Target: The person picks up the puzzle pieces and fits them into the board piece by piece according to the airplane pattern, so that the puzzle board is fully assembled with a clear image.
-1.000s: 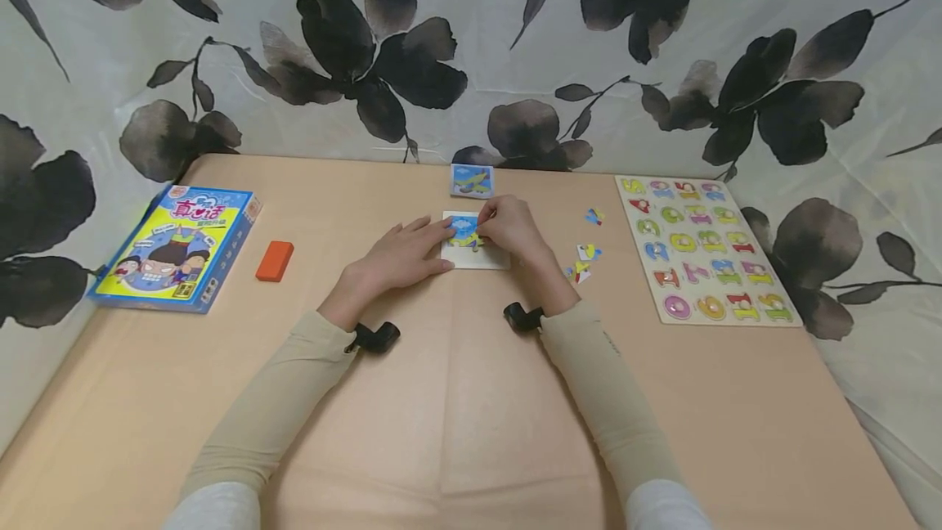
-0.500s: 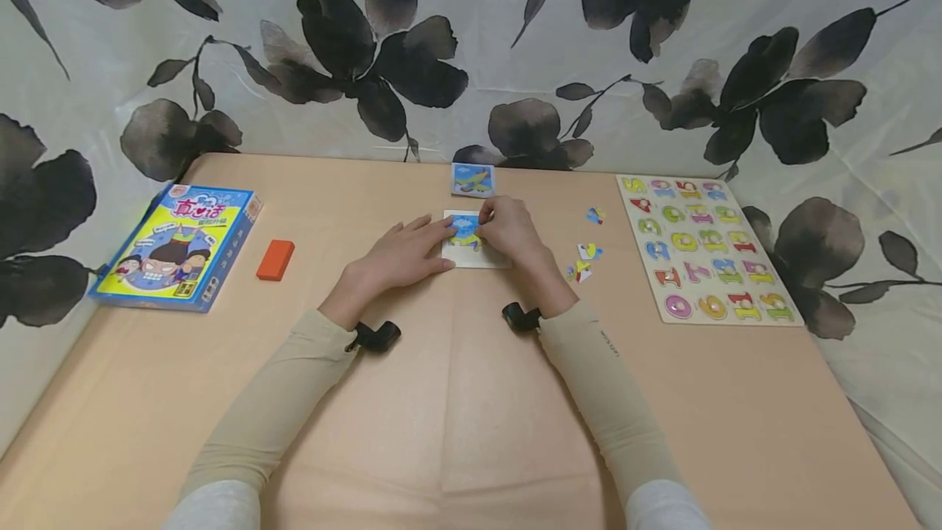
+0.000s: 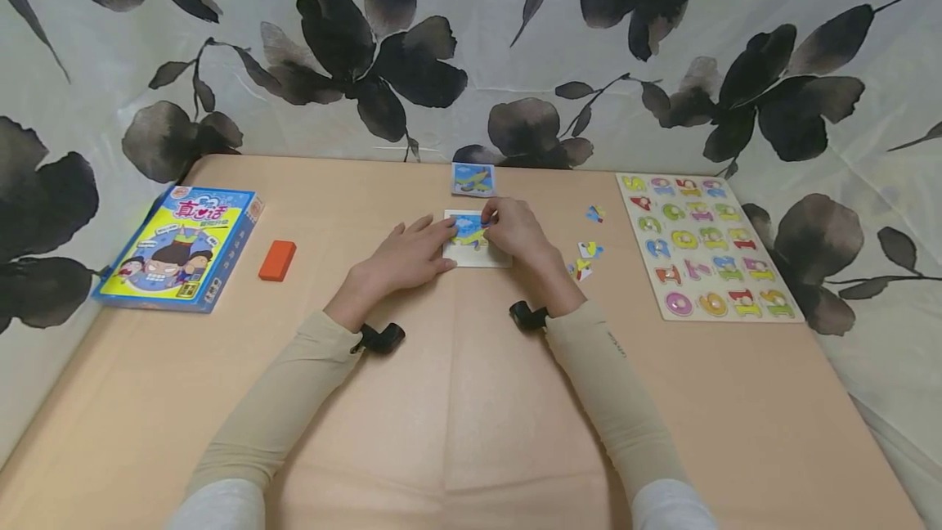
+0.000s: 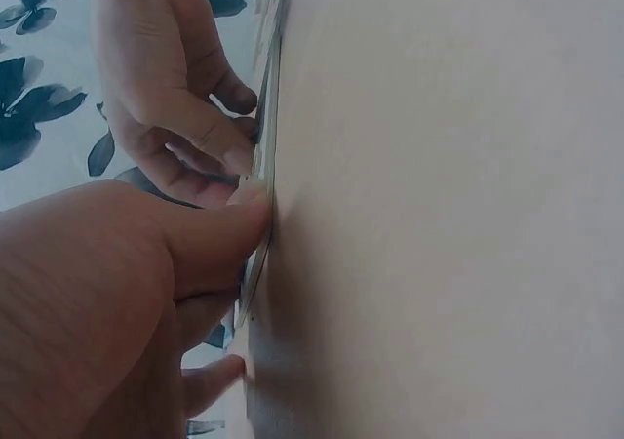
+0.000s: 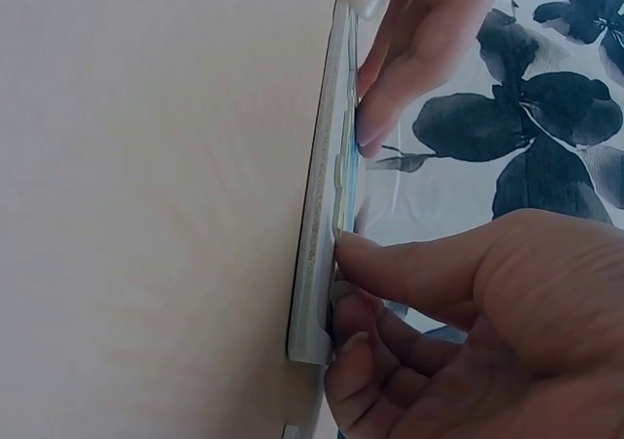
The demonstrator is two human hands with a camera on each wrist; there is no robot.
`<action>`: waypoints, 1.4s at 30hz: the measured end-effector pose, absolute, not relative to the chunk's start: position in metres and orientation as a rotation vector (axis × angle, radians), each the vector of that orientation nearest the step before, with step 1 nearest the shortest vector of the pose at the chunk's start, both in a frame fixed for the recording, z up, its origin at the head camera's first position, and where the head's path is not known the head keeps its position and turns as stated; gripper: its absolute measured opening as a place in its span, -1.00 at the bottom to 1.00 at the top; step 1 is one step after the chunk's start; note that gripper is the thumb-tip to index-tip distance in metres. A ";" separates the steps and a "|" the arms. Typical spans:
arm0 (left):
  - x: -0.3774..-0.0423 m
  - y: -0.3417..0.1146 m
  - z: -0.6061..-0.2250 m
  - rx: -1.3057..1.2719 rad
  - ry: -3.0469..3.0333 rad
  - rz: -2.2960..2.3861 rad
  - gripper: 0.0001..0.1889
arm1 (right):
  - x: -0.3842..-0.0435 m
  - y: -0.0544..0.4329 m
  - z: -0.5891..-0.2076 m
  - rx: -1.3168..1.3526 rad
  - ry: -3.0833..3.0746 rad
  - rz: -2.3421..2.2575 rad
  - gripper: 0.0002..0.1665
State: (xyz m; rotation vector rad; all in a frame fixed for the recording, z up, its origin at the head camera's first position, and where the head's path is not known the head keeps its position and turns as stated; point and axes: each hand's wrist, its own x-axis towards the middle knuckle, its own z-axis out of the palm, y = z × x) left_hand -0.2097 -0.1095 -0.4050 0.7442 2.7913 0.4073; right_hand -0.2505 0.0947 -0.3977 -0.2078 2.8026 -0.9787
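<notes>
A small white puzzle board point(image 3: 477, 256) with a blue-and-yellow picture lies at the middle of the table. My left hand point(image 3: 408, 254) rests on its left side, fingers extended over the edge and thumb point(image 4: 224, 234) against the near rim. At the upper right of the picture, my right hand point(image 3: 518, 231) has its thumb and curled fingers pinched together on a puzzle piece, mostly covered by the fingertips. In the right wrist view, the thumb point(image 5: 409, 268) touches the thin layer of pieces on the board. Several loose puzzle pieces point(image 3: 589, 251) lie right of this hand.
Behind the board stands a small picture card point(image 3: 473, 180) of a yellow plane. Left are an orange-red block point(image 3: 276, 261) and a blue-and-yellow game box point(image 3: 177, 248). A white letter board point(image 3: 710, 248) lies at right. Floral cloth point(image 3: 515, 47) hangs behind the table.
My right hand has shifted slightly to the right and toward me, uncovering a bit more of the blue part of the picture. The left hand stays on the board.
</notes>
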 end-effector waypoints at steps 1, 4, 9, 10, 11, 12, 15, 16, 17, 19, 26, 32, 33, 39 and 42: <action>-0.210 -0.109 -0.405 0.747 2.787 0.411 -0.29 | -0.251 0.095 -0.398 -0.211 2.808 -0.976 -0.84; -0.210 -0.108 -0.405 0.760 2.774 0.421 -0.29 | -0.251 0.098 -0.399 -0.216 2.819 -0.973 -0.87; -0.210 -0.109 -0.406 0.791 2.766 0.421 -0.32 | -0.252 0.101 -0.401 -0.235 2.818 -0.983 -0.90; -0.210 -0.109 -0.407 0.803 2.766 0.415 -0.34 | -0.252 0.102 -0.402 -0.245 2.814 -0.988 -0.90; -0.209 -0.109 -0.406 0.816 2.767 0.407 -0.36 | -0.253 0.102 -0.402 -0.250 2.810 -0.993 -0.90; -0.209 -0.109 -0.406 0.828 2.768 0.396 -0.38 | -0.253 0.103 -0.403 -0.256 2.807 -0.995 -0.90; -0.209 -0.110 -0.405 0.857 2.773 0.368 -0.42 | -0.254 0.103 -0.402 -0.264 2.785 -1.014 -0.90; -0.209 -0.110 -0.405 0.859 2.772 0.361 -0.42 | -0.254 0.104 -0.402 -0.267 2.778 -1.019 -0.89; -0.209 -0.110 -0.405 0.859 2.771 0.356 -0.42 | -0.255 0.104 -0.402 -0.273 2.775 -1.016 -0.89; -0.210 -0.111 -0.405 0.858 2.767 0.347 -0.42 | -0.255 0.106 -0.401 -0.286 2.769 -1.010 -0.88; -0.211 -0.111 -0.405 0.847 2.754 0.361 -0.42 | -0.258 0.124 -0.395 -0.281 2.729 -1.080 -0.81; -0.210 -0.110 -0.404 0.845 2.752 0.372 -0.41 | -0.260 0.162 -0.386 -0.154 2.826 -1.204 -0.75; -0.210 -0.110 -0.403 0.845 2.750 0.375 -0.41 | -0.261 0.169 -0.386 -0.124 2.841 -1.212 -0.75; -0.209 -0.111 -0.403 0.843 2.745 0.392 -0.40 | -0.260 0.215 -0.385 0.036 2.859 -1.194 -0.68; -0.209 -0.112 -0.403 0.839 2.746 0.402 -0.41 | -0.259 0.234 -0.385 0.115 2.863 -1.219 -0.62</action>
